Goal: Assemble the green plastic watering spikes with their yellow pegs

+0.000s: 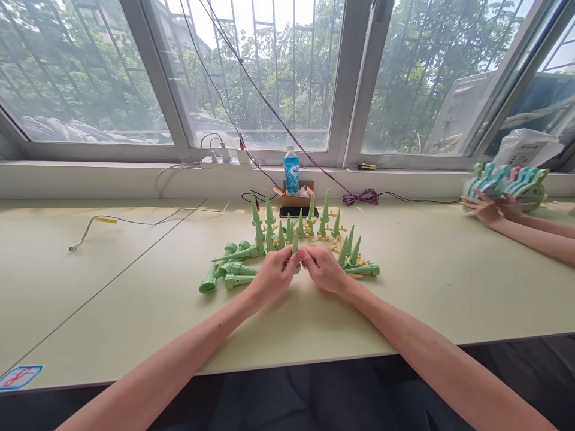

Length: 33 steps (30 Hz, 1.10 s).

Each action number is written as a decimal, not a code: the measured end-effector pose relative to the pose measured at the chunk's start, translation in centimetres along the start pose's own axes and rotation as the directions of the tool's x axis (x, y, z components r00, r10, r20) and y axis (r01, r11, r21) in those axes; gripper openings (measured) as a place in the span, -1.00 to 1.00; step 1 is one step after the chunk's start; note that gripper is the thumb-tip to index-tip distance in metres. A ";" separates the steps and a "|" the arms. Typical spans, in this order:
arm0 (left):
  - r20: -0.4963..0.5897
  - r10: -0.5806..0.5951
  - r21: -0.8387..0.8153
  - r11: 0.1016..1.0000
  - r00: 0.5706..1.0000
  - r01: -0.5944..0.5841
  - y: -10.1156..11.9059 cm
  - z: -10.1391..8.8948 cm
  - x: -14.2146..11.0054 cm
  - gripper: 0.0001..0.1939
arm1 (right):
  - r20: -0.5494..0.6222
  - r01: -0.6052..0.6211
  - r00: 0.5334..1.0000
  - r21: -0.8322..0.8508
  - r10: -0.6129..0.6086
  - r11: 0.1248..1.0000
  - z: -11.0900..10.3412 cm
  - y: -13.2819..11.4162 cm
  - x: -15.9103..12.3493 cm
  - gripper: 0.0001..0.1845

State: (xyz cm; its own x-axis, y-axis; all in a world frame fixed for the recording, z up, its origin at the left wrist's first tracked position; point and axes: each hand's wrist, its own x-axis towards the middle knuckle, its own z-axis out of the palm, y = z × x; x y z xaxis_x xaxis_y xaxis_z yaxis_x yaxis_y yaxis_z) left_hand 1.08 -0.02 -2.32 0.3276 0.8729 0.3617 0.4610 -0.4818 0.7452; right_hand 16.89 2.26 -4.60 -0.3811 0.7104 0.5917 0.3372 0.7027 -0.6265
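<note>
My left hand (272,276) and my right hand (324,269) meet at the middle of the pale green table (135,299), fingers pinched together on a green cone spike (295,245) that stands between them. Behind my hands several green cone spikes (269,218) stand upright. Several more green spikes (229,269) lie on their sides to the left, and one lies at the right (366,269). Small yellow parts (335,242) are scattered among them.
A blue water bottle (291,170) stands in a small cardboard box (296,200) by the window sill. Cables (359,196) run along the back and a white cable (90,224) lies at left. At far right another person's hands (487,209) touch pastel plastic pieces (507,179).
</note>
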 end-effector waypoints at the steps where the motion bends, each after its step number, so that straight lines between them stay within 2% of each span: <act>1: -0.004 0.029 0.027 0.999 1.000 -0.029 0.0 0.0 0.0 -0.58 | 0.005 -0.006 1.000 -0.003 0.006 1.000 0.0 0.0 0.0 -0.60; 5: -0.017 0.105 0.091 0.990 0.994 -0.104 -0.3 0.0 0.1 -0.60 | 0.012 -0.023 1.000 -0.002 0.023 1.000 0.0 -0.1 0.1 -0.60; 8: -0.004 0.079 0.088 0.993 0.997 -0.078 -0.2 0.0 0.1 -0.61 | -0.003 -0.014 1.000 0.010 0.014 1.000 0.1 -0.1 0.1 -0.60; 15: 0.026 -0.027 -0.060 0.998 0.999 0.028 0.3 -0.2 0.1 -0.60 | -0.065 -0.023 0.998 0.023 0.025 0.999 0.1 -0.6 0.2 -0.57; 27: -0.027 0.040 -0.127 0.991 0.999 -0.043 0.1 -0.4 0.2 -0.56 | -0.125 -0.041 0.991 0.029 0.044 0.999 0.0 -1.2 0.5 -0.60; 33: -0.013 0.053 -0.208 0.977 0.999 -0.054 0.0 -0.4 0.2 -0.57 | -0.138 -0.045 0.989 0.030 0.049 0.999 0.0 -1.1 0.5 -0.58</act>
State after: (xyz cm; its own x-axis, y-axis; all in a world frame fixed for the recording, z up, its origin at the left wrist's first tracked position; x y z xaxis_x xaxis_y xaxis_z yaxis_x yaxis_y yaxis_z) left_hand 0.85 0.17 -2.01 0.3409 0.8471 0.4077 0.2611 -0.5019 0.8246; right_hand 16.33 1.87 -3.60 -0.2417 0.7426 0.6246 0.3284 0.6683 -0.6674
